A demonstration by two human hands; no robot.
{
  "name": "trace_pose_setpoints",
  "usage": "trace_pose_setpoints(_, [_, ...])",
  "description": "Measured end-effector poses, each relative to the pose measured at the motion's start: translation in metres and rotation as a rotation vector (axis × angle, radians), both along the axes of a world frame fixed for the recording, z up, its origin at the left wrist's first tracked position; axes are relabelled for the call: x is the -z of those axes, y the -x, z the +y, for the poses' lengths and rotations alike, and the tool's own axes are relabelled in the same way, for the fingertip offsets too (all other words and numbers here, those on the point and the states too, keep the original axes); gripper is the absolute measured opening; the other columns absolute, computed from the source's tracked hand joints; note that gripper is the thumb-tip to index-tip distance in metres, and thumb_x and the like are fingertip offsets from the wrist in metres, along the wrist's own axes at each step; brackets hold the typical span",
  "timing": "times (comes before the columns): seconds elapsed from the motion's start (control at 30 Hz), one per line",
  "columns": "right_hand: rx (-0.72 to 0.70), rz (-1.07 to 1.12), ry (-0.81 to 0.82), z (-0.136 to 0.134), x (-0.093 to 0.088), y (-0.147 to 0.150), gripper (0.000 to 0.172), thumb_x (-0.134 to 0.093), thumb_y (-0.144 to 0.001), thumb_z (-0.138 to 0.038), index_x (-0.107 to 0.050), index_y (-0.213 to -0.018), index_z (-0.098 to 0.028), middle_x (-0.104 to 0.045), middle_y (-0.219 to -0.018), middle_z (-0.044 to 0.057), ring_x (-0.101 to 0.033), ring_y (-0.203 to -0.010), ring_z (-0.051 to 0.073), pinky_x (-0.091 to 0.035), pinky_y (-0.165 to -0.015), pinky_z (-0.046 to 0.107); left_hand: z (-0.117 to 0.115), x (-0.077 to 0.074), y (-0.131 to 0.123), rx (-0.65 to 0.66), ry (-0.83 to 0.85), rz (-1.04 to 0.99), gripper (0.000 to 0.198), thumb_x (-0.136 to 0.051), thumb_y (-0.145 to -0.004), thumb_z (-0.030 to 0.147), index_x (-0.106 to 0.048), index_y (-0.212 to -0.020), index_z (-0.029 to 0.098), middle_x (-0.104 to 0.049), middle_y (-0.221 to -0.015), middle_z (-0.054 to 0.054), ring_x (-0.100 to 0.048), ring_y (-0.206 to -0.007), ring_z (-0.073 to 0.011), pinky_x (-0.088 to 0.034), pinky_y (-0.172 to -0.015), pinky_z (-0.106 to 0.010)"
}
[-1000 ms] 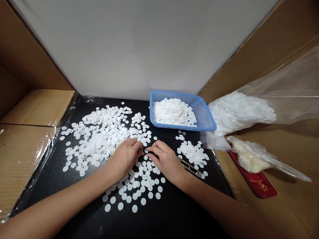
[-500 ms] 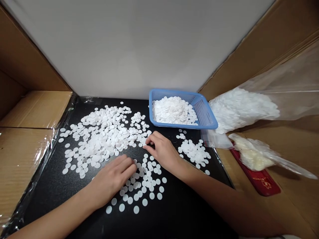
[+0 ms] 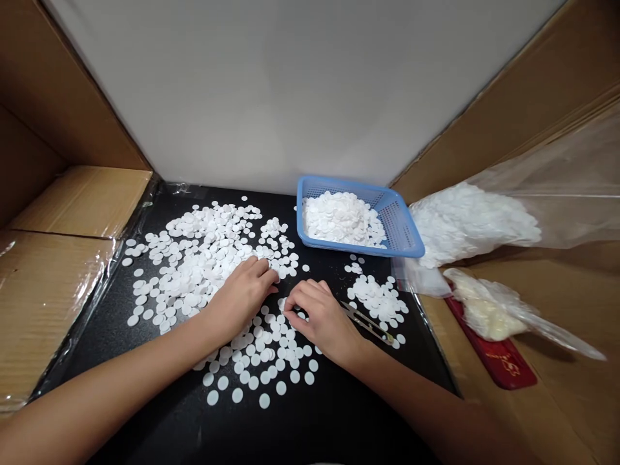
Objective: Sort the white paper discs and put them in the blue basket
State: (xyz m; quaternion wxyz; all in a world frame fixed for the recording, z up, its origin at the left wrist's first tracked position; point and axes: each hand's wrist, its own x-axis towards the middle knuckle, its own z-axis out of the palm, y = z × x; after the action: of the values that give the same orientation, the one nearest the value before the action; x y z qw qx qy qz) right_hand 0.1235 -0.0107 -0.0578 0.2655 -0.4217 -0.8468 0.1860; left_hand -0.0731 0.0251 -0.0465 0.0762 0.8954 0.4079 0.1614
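Note:
Many small white round discs (image 3: 203, 265) lie spread over a black mat (image 3: 339, 400), with a smaller patch (image 3: 264, 352) near me. My left hand (image 3: 242, 292) lies palm down on the right edge of the big spread, fingers stretched forward and touching discs. My right hand (image 3: 320, 316) rests just right of it, fingers curled, with the tips pinched on a disc at the top of the near patch. The two hands are a few centimetres apart.
A blue plastic basket (image 3: 404, 232) heaped with discs stands at the back right. A small disc pile (image 3: 378, 298) and metal snips (image 3: 371, 323) lie right of my right hand. A clear bag of discs (image 3: 469, 219), another bag (image 3: 484, 307) and cardboard walls (image 3: 58, 206) flank the mat.
My left hand moved forward from the near patch back to the edge of the big spread. My right hand drew back toward me and curled onto the near patch.

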Motion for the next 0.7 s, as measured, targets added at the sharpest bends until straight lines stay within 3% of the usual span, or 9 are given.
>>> trace_pose_setpoints(0.33, [-0.036,0.042,-0.069,-0.001,0.004,0.003,0.02,-0.052,-0.091,-0.004,-0.055,-0.079,-0.02,-0.059,-0.08,0.001,-0.053,-0.077,0.016,-0.042,-0.074,0.03,0.009,0.003,-0.009,-0.004,0.04,0.011,0.02,-0.048,-0.095,0.006,-0.059,-0.08,0.014,-0.058,-0.081,-0.006,-0.051,-0.078,-0.0221,-0.043,-0.07,-0.035])
trace_pose_setpoints(0.5, [-0.106,0.086,0.065,-0.007,-0.004,-0.002,0.014,-0.061,-0.09,-0.008,-0.058,-0.083,-0.02,-0.06,-0.086,0.001,-0.057,-0.082,0.016,-0.046,-0.077,0.03,0.002,-0.002,-0.002,-0.018,0.099,-0.047,0.018,-0.052,-0.094,0.01,-0.058,-0.079,0.016,-0.058,-0.08,-0.004,-0.054,-0.076,-0.0198,-0.046,-0.067,-0.032])
trace_pose_setpoints(0.6, [-0.035,0.105,0.092,-0.004,-0.006,-0.007,0.01,-0.057,-0.095,-0.013,-0.062,-0.09,-0.02,-0.062,-0.088,0.003,-0.058,-0.084,0.017,-0.049,-0.078,0.032,-0.009,-0.006,0.01,-0.051,0.228,-0.109,0.014,-0.056,-0.093,0.017,-0.06,-0.08,0.017,-0.059,-0.075,-0.001,-0.055,-0.066,-0.0155,-0.044,-0.056,-0.025])
trace_pose_setpoints(0.7, [-0.002,0.057,0.054,0.004,-0.003,-0.006,0.014,-0.054,-0.099,-0.016,-0.067,-0.102,-0.019,-0.063,-0.091,0.005,-0.058,-0.085,0.018,-0.05,-0.079,0.034,-0.019,-0.007,0.023,-0.099,0.4,-0.159,0.014,-0.057,-0.092,0.021,-0.062,-0.079,0.018,-0.06,-0.076,-0.001,-0.057,-0.065,-0.0153,-0.045,-0.055,-0.025])
